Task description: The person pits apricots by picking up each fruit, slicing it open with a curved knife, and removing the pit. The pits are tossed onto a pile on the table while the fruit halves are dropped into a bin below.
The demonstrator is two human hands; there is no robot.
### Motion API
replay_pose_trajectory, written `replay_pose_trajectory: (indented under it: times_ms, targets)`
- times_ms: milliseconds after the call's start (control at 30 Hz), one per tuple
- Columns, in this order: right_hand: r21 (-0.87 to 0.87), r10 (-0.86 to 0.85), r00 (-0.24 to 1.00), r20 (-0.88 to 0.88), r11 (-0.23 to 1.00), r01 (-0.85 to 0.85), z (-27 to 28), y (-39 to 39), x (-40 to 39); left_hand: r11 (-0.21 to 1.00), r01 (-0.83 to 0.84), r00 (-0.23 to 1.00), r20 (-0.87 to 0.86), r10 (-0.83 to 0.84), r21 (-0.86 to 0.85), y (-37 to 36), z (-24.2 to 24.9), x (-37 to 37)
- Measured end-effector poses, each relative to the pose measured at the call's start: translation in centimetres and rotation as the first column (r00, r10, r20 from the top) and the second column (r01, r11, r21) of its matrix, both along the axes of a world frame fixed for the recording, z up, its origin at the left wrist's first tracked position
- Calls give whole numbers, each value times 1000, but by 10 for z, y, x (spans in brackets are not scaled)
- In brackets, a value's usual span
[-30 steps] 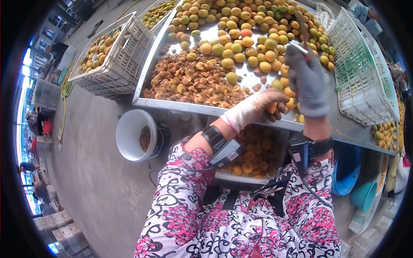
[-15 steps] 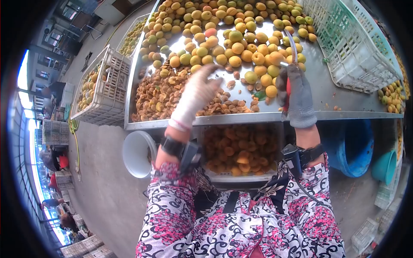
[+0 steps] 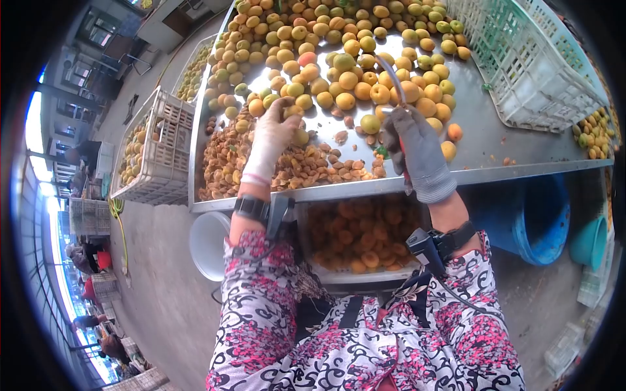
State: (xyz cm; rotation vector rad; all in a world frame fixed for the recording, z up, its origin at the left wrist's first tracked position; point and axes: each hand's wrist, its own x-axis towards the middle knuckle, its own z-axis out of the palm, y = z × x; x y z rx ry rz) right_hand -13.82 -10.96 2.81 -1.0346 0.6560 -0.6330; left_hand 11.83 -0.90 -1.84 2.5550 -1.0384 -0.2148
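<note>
My left hand (image 3: 272, 133), in a pale glove, is over the edge of the pitted fruit pieces (image 3: 228, 156). Its thumb and fingers are bent and apart, close to whole yellow-orange fruits (image 3: 345, 101) on the metal table. Gloved in grey, my right hand (image 3: 420, 146) is closed around the red handle of a curved knife (image 3: 394, 79). The blade points up and to the left over the fruits. Several pits (image 3: 340, 137) lie between my hands.
A tray of halved fruit (image 3: 365, 238) sits below the table's front rim (image 3: 339, 189). White crates (image 3: 156, 150) of fruit stand at the left, a pale crate (image 3: 535, 85) at the right. A white bucket (image 3: 210, 244), a blue tub (image 3: 544, 228) and a teal basin (image 3: 590, 242) stand below.
My left hand has moved left and is less blurred. My right hand has shifted left with the knife, whose blade now tilts further left. The head view has turned slightly.
</note>
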Motion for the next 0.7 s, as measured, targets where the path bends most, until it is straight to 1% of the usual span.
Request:
replay_pose_trajectory:
  times_ms: [33,67,100,133,167,200,267,300,333,367,400,467,500,533,567,600,633,667,700]
  targets:
    - [-39,50,998,-25,998,-51,0,3,0,936,23,907,-387,-168,-352,5,3,-10]
    - [-78,100,994,-51,992,-104,-1,6,1,761,-107,655,-621,-430,-640,12,7,-21]
    - [-82,100,994,-50,991,-104,-3,10,4,732,-188,509,-703,-497,-655,18,22,-38]
    - [-164,127,991,-51,977,-134,-8,12,6,706,-272,345,-751,-562,-654,21,34,-52]
    - [-249,154,986,-56,955,-163,-12,15,9,703,-291,222,-760,-611,-649,22,26,-54]
    - [-255,154,986,-56,953,-164,-17,18,12,657,-358,117,-730,-674,-663,25,34,-68]
    - [-473,118,980,-160,862,-181,-27,26,16,661,-164,364,-668,-650,-732,28,30,-85]
    - [-514,123,971,-206,831,-214,-22,30,16,659,-163,364,-666,-652,-734,28,35,-92]
    - [-515,122,971,-206,830,-213,-19,32,15,655,-270,201,-707,-678,-706,29,44,-99]
    - [-578,130,975,-179,788,-211,-18,33,16,657,-371,34,-716,-697,-657,29,50,-100]
    - [-637,139,978,-153,743,-205,-16,36,16,657,-371,34,-717,-697,-656,30,50,-98]
    - [-640,156,978,-137,740,-208,-10,37,15,646,-295,156,-702,-695,-705,30,53,-94]
    - [-638,158,969,-190,731,-244,-8,38,14,652,-246,213,-697,-685,-717,30,60,-95]
    - [-634,157,958,-242,721,-278,-7,39,14,651,-247,215,-695,-686,-718,31,60,-93]
    - [-635,158,957,-241,720,-279,-9,40,15,659,-184,305,-680,-667,-729,32,60,-90]
    - [-660,134,967,-215,710,-245,-13,41,16,669,-123,391,-655,-646,-733,33,60,-89]
    - [-683,110,976,-189,700,-211,-14,42,17,669,-125,392,-656,-645,-733,35,61,-87]
    - [-682,111,976,-189,700,-212,-14,42,17,688,-130,401,-673,-622,-714,36,61,-86]
    - [-665,117,965,-233,705,-246,-12,42,17,707,-136,411,-689,-597,-693,38,61,-84]
